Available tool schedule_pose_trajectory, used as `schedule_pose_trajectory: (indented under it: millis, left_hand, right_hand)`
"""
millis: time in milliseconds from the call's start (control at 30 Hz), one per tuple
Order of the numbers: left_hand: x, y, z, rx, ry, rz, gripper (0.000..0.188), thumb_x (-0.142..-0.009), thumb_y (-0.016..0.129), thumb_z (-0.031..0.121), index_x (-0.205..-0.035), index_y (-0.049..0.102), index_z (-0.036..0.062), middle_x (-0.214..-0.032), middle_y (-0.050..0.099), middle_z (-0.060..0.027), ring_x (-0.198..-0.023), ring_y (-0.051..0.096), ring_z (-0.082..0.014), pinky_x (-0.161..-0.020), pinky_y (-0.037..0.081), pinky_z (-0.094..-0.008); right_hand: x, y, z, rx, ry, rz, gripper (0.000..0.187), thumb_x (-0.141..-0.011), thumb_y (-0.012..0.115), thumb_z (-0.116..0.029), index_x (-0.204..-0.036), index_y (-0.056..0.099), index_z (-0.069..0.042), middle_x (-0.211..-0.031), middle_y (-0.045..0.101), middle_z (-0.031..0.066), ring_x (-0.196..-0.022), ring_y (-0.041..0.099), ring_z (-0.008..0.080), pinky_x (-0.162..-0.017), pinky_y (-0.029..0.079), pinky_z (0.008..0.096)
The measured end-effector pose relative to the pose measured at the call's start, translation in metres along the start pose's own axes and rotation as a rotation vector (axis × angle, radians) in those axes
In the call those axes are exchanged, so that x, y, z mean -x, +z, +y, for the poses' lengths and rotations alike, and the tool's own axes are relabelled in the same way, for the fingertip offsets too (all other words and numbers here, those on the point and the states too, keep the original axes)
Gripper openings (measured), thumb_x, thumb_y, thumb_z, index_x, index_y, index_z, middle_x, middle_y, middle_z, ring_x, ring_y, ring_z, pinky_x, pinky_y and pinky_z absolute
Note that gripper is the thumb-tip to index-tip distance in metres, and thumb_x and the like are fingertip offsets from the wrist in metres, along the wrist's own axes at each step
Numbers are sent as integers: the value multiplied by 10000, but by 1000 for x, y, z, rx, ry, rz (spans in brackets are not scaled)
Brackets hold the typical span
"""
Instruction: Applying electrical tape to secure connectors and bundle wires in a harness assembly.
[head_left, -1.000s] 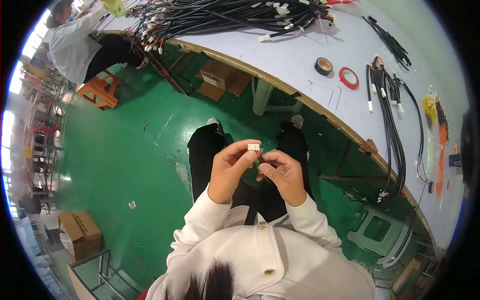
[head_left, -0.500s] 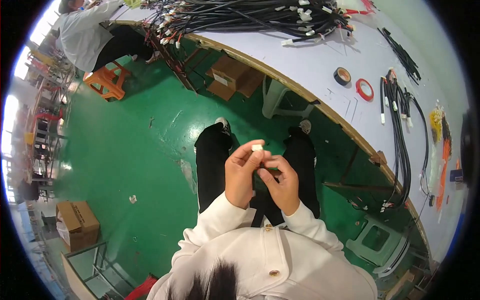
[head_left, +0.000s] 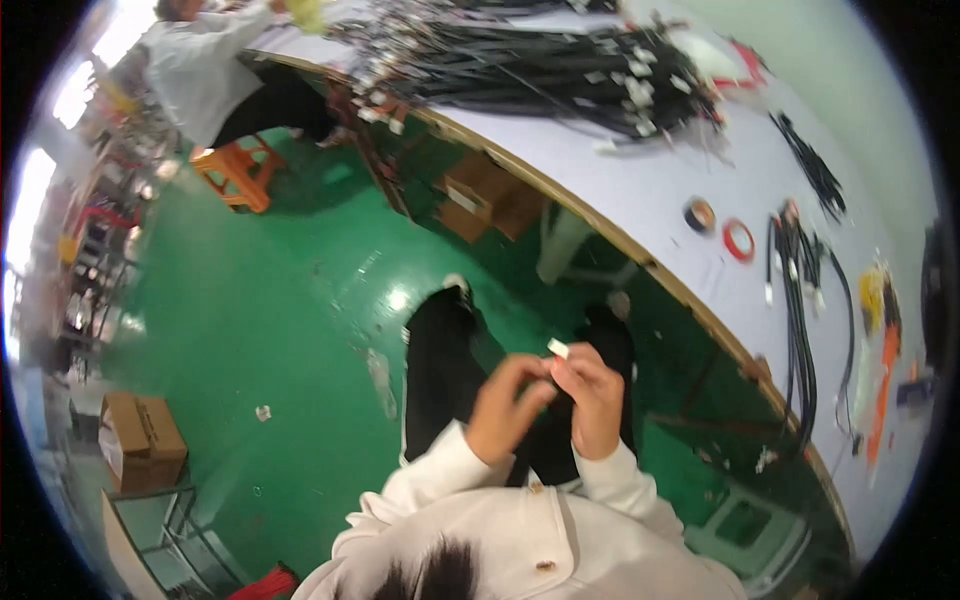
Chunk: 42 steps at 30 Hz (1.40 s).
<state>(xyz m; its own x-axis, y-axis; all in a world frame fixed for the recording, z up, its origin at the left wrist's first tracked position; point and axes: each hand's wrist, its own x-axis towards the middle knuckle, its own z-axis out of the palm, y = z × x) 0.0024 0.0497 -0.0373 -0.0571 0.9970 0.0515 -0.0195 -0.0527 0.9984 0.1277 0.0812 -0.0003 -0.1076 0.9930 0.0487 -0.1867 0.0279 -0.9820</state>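
White plug (head_left: 558, 348) just hopped into our right hand (head_left: 594, 402), pinched, maybe freeing our left hand (head_left: 500, 412) (can't tell its grip).

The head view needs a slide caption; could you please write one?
The right hand holds a small white connector, the left hand close beside it, near a table of black cables.

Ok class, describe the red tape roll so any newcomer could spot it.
Find the pale table across the top and right. Below its black cable heap's right end lies a dark tape roll. The red tape roll lies just right of it, set apart by colour.
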Motion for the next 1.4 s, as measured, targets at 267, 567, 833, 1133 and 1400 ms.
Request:
schedule_pose_trajectory:
  millis: [267, 567, 833, 1133, 1400]
  left_hand:
    - [-3, -5, 20, 0, 57, -141, 270, -922, 518, 100, -1167, 535, -14, -986, 643, -137, -902, 626, -199, -795, 468, -282]
    - [-5, -22, 29, -181, -59, -245, 226, -918, 542, 173, -1044, 612, -1, -914, 655, -141, -783, 627, -216, -716, 479, -288]
    - [-9, -19, 43, -127, 36, -177, 204, -926, 513, 147, -1005, 611, -13, -794, 610, -141, -695, 569, -177, -642, 452, -287]
    - [-7, -6, 35, -83, 17, -44, 219, -922, 526, 161, -853, 612, -30, -721, 597, -55, -615, 490, -102, -570, 396, -236]
    - [-8, -15, 39, 190, -197, -244, 288, -952, 485, 251, -912, 617, -2, -733, 538, 8, -631, 394, -61, -570, 332, -209]
  right_hand:
    - [-6, -1, -19, 324, -213, -32, 49, -763, 654, 9, -761, 631, 52, -882, 597, 79, -757, 572, 141, -689, 454, 238]
    - [-5, -12, -16, 345, -178, -152, 161, -787, 677, -69, -697, 574, 15, -757, 579, 85, -670, 542, 153, -617, 426, 276]
    - [-5, 10, -13, 518, -453, 93, 140, -792, 651, -34, -724, 532, -5, -693, 531, 96, -574, 497, 169, -511, 390, 268]
    - [-3, -3, -10, -324, 343, -50, 140, -852, 573, -114, -768, 585, -4, -763, 595, 42, -678, 515, 106, -669, 404, 224]
    - [1, -11, -4, -16, 86, -75, 169, -880, 569, -108, -763, 580, 12, -737, 596, 54, -670, 553, 103, -640, 431, 238]
